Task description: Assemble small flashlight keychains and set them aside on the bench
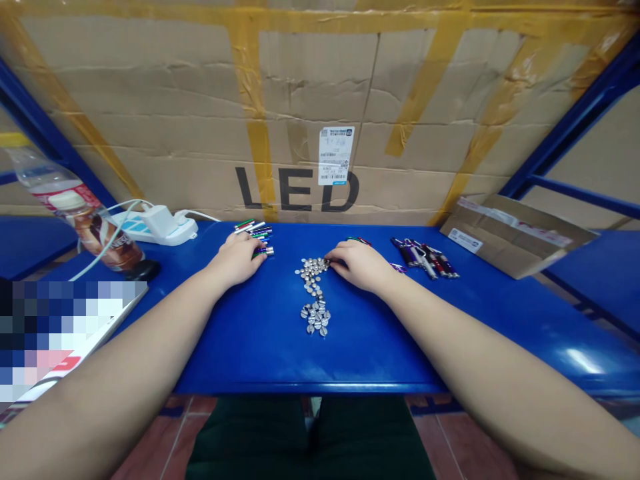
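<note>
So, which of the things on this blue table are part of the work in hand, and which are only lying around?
In use: left hand on the coloured tubes; right hand at the silver round pieces; probably the keychain lights beside it.
Lying about: bottle, power strip, small open carton, big LED carton behind.

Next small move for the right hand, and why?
Probably pinch one of the silver discs: the right hand has its fingertips on the heap's far end, and the left hand rests on a small tube near the coloured tubes.
</note>
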A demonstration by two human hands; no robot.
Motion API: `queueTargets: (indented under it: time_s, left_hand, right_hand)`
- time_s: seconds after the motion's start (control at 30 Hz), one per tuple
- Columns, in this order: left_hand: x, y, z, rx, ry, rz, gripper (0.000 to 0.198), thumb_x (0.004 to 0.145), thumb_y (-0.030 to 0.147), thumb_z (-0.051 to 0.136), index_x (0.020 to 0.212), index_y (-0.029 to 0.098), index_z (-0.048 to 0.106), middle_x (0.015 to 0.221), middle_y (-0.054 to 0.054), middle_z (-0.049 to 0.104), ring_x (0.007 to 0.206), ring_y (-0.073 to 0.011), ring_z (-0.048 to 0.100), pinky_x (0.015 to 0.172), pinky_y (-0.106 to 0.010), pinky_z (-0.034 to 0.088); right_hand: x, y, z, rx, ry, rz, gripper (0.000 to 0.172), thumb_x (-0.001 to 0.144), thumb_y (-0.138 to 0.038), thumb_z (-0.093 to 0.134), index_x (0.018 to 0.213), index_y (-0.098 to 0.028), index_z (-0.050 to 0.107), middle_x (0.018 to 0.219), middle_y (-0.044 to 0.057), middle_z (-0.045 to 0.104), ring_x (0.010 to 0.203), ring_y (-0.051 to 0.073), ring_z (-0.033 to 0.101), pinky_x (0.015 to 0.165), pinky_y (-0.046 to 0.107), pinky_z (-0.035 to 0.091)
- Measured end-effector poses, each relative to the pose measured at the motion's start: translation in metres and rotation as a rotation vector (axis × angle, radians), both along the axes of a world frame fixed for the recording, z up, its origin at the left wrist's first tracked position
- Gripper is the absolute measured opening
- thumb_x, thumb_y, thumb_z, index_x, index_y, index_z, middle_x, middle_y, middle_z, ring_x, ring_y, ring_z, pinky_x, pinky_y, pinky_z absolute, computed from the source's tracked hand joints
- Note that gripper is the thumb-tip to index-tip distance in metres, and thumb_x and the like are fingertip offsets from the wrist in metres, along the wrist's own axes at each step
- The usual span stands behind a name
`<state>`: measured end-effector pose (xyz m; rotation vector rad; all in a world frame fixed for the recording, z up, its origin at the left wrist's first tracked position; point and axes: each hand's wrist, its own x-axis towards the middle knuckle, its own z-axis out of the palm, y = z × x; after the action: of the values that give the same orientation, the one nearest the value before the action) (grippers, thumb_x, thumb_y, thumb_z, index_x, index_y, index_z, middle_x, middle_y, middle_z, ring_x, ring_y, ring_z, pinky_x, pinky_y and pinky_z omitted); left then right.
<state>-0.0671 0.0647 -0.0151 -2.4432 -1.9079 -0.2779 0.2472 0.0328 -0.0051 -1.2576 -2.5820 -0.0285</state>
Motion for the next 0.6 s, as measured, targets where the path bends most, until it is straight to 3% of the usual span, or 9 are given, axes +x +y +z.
queueTargets:
  time_s: [0.4,0.6]
  left_hand:
    - [0.004,-0.007,0.011,0.045,-0.064,-0.019,0.025,0.087,0.039,0.066,0.101,0.021,0.074,0.112,-0.011,0.075,0.112,-0.0352,0.063,0.101,-0.049,0.05]
    - [0.007,-0.014,0.02,0.152,-0.184,-0.076,0.021,0.09,0.036,0.061,0.091,0.021,0.076,0.102,-0.01,0.077,0.107,-0.0342,0.067,0.099,-0.049,0.051]
  right_hand:
    - [0.002,0.001,0.001,-0.028,0.122,-0.047,0.005,0.091,-0.014,0.066,0.092,-0.019,0.068,0.095,0.008,0.075,0.091,0.025,0.066,0.083,0.036,0.049]
    - [0.002,-0.005,0.006,-0.075,0.404,-0.026,0.006,0.086,-0.014,0.065,0.087,-0.02,0.064,0.084,0.003,0.073,0.076,0.018,0.066,0.073,0.029,0.048]
